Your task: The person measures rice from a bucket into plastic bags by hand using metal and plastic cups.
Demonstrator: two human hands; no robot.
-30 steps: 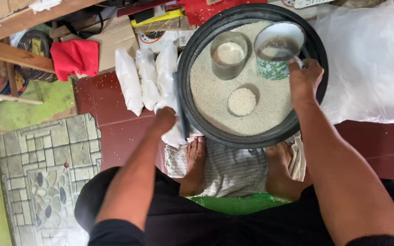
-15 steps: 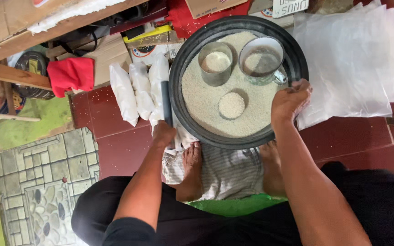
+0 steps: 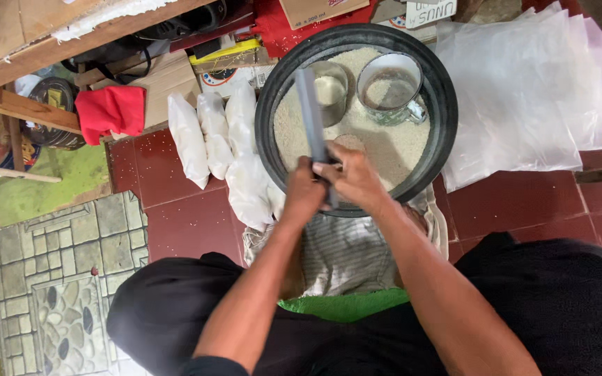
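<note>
Both hands off basin rim since half a second ago, now met at near edge. Left hand (image 3: pixel 302 191) and right hand (image 3: pixel 353 179) each clenched on grey strip (image 3: pixel 311 118) — strip angled up over rice in basin (image 3: pixel 446 104). Four filled white bags (image 3: pixel 210 143) stacked left on floor; clear empty bags (image 3: pixel 524 90) right — much rice unbagged; tin (image 3: pixel 389 89) and glass (image 3: pixel 332 87) sit in rice.

A round basin (image 3: pixel 447 104) of grain (image 3: pixel 391 150) sits on the floor (image 3: pixel 524 202) before my knees. Two cups (image 3: pixel 391 87) stand in the grain at its far side. My hands (image 3: pixel 329 184) meet over its near rim, a flat stick (image 3: pixel 310 115) running from them across the grain. Filled bags (image 3: pixel 217 139) lie left of it, empty bags (image 3: pixel 524 90) right.
</note>
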